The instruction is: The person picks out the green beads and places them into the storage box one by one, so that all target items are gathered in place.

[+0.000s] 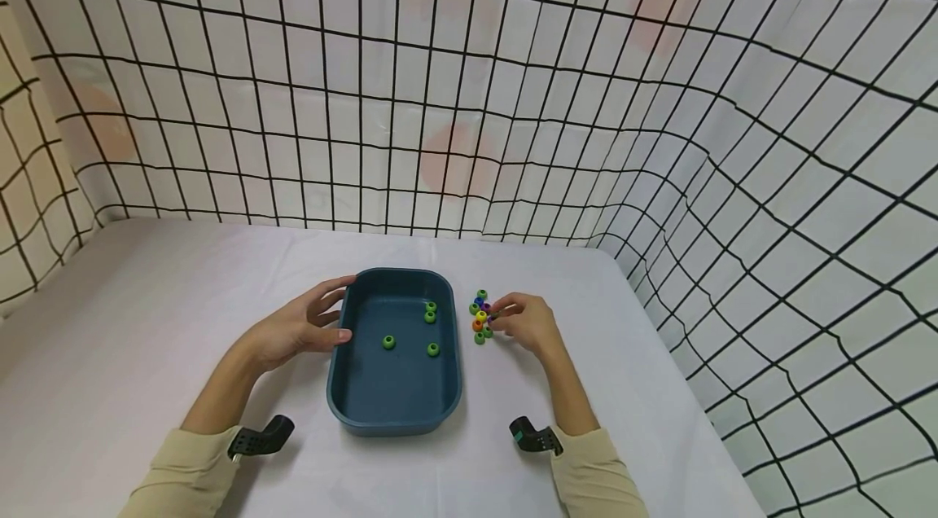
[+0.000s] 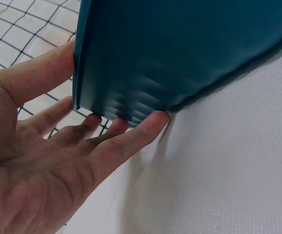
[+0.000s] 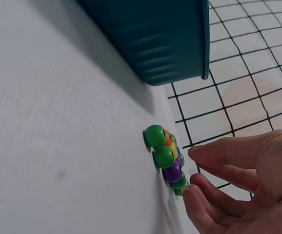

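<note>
The blue bin (image 1: 393,412) stands on the white table with several green beads inside, one of them (image 1: 388,342) left of the others. My left hand (image 1: 293,331) rests against its left side; in the left wrist view this hand (image 2: 68,146) has its fingertips on the outer wall (image 2: 180,58), thumb apart. Right of the bin lies a small cluster of green, yellow, orange, blue and purple beads, among them a yellow bead (image 1: 481,317). My right hand (image 1: 529,324) is at its right edge; in the right wrist view this hand (image 3: 243,190) has thumb and forefinger apart beside a green bead (image 3: 155,136).
A white cloth with a black grid (image 1: 454,94) rises behind the table (image 1: 183,282) and along its right side. Black wrist devices sit on the left cuff (image 1: 258,438) and right cuff (image 1: 538,438).
</note>
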`<state>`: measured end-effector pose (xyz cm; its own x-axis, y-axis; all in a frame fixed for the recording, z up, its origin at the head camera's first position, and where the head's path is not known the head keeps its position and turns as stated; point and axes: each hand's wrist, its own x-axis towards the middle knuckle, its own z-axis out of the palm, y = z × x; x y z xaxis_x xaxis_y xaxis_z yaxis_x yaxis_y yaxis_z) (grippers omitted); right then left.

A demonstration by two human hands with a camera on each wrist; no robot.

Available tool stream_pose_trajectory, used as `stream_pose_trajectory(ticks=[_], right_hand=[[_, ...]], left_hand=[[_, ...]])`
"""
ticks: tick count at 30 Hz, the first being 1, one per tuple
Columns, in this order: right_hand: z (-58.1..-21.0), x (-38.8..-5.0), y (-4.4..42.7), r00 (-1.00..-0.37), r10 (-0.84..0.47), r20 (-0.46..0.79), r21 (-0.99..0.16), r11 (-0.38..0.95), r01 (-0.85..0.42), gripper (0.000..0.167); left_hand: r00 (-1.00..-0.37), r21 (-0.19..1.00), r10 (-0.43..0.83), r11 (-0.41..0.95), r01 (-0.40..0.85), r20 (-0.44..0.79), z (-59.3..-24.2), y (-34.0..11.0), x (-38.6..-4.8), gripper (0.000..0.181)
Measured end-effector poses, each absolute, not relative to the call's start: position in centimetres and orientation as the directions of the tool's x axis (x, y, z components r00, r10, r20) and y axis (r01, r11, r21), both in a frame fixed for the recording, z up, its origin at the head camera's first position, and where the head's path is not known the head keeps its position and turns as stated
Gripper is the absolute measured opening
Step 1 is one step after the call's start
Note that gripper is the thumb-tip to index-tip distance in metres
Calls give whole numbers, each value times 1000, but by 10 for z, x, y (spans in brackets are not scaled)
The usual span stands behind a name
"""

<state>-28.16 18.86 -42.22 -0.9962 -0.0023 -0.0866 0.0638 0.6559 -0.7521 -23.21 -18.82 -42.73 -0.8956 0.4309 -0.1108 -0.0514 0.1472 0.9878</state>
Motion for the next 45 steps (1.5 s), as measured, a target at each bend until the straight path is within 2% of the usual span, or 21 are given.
stream_pose_trajectory(ticks=[9,36,45], right_hand=[[-429,-286,192,-993,-2,-115,-789,608,90,20],[-439,-290,199,-993,-56,-103,-782,622,46,18],[-437,-288,197,-993,-30,-114,-778,624,71,18]], left_hand=[[-897,987,425,148,-60,-119,-427,-188,-232,95],[-896,987,428,150,-61,-120,-427,-189,-232,95],[-895,987,430,150,-58,-118,-427,-189,-232,95]])
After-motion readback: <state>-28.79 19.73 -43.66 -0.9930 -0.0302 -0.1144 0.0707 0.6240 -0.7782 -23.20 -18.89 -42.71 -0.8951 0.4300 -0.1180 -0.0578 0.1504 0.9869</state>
